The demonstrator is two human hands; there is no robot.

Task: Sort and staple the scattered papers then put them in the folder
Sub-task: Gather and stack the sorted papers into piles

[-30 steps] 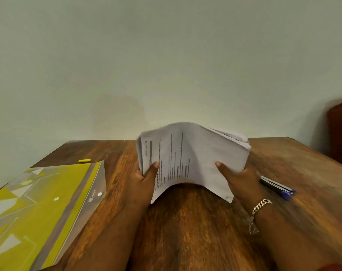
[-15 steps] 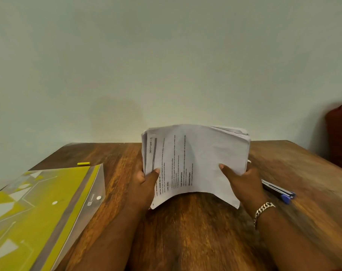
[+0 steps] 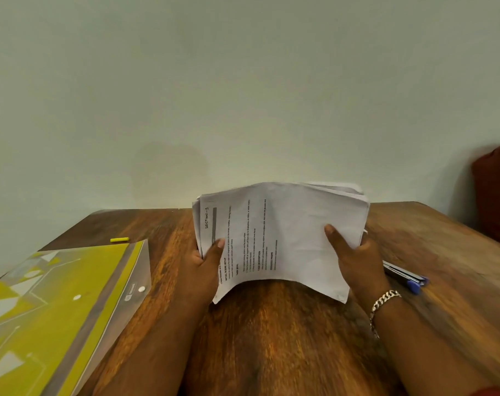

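A thick stack of white printed papers stands on edge above the wooden table, its top sheet bowed and marked "Section" by hand. My left hand grips the stack's left side, thumb on the front sheet. My right hand, with a chain bracelet at the wrist, grips the right side the same way. A yellow-green plastic folder with snap buttons lies flat at the left. A blue stapler lies on the table just right of my right hand, partly hidden by it.
A small yellow object lies beyond the folder near the table's far left edge. A plain wall rises right behind the table. A dark red cushion or seat stands past the table's right side.
The stack has been raised slightly and straightened between my hands, with the sheets more squared up. Both hands keep their hold on its sides.
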